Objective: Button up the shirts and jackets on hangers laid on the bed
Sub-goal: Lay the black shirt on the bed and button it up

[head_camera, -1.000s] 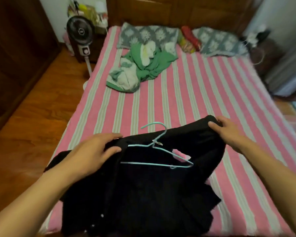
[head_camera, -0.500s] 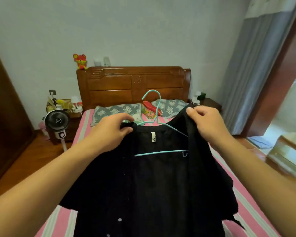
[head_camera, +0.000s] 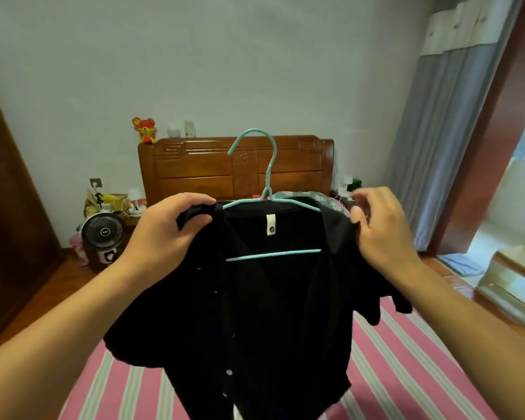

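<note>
Head view: left hand (head_camera: 167, 234) and right hand (head_camera: 379, 231) are each pinching a shoulder of the unbuttoned black knit shirt (head_camera: 264, 313), holding it above the pink striped bed (head_camera: 406, 368); loosening either pinch is risking slippage off the thin turquoise wire hanger (head_camera: 269, 201).
</note>
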Tool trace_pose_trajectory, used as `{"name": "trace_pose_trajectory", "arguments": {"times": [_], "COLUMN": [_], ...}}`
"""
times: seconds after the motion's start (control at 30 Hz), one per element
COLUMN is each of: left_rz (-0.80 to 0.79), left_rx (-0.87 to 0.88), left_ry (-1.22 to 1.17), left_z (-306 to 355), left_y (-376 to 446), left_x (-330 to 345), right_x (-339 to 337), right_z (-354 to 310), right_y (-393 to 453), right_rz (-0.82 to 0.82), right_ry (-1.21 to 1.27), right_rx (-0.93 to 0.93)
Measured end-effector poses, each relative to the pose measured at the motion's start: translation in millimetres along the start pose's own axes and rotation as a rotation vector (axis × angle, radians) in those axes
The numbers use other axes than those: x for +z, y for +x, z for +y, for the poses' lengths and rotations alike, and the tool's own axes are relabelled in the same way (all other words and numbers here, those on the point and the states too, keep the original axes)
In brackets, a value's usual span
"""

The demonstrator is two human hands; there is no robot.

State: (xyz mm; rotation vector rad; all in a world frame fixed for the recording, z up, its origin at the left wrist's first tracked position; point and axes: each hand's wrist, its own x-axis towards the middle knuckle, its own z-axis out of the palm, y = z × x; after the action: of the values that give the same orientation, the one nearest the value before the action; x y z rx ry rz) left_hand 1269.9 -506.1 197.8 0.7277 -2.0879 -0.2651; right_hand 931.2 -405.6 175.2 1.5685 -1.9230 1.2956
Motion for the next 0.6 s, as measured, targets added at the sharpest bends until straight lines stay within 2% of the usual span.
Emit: {"name": "trace_pose_trajectory", "arguments": {"times": [0.03, 0.1, 0.13, 0.17, 0.23, 0.27, 0.33, 0.5, 0.6], "left_rz": [-0.001, 0.021, 0.034, 0.044, 0.052, 0.048, 0.046, -0.059, -0.076], "left_rx": [0.008, 0.03, 0.047, 0.068, 0.098, 0.098, 0.068, 0.013, -0.044], "left_ry": [0.014, 0.056, 0.075, 0.092, 0.11, 0.114, 0.116, 0.122, 0.206], "left_z": [-1.1, -3.4, -4.0, -4.4, -5.2, -6.6, -10.8, -6.5, -12.3], "left_y": [-1.2, -4.7, -6.7, -8.3, -10.1, -10.2, -10.2, -20.3, -33.5], "left_x": [-4.1, -13.0, -17.7, -22.1, -29.9, -33.2, -39.0, -30.3, -25.5], "right_x": [0.5, -3.1, -4.8, -5.8, 0.3, 9.1, 25.5, 53.3, 68.0], "right_z": [-3.3, -17.4, -22.3, -27.2, -31.4, -33.4, -41.1, -70.4, -65.0], "right_y": [9.6, 22.9, 27.7, 30.7, 31.0, 28.5, 21.3, 1.7, -1.4], "right_rz": [-0.101, -0.374, -0.493, -0.62, -0.817, -0.826, -0.752, -0.568, -0.443], "right_ry": [0.112, 0.488, 0.6, 0.565, 0.246, 0.115, 0.067, 0.085, 0.08], "right_rx": [0.005, 0.164, 0.247, 0.242, 0.051, -0.066, -0.186, -0.338, -0.303]}}
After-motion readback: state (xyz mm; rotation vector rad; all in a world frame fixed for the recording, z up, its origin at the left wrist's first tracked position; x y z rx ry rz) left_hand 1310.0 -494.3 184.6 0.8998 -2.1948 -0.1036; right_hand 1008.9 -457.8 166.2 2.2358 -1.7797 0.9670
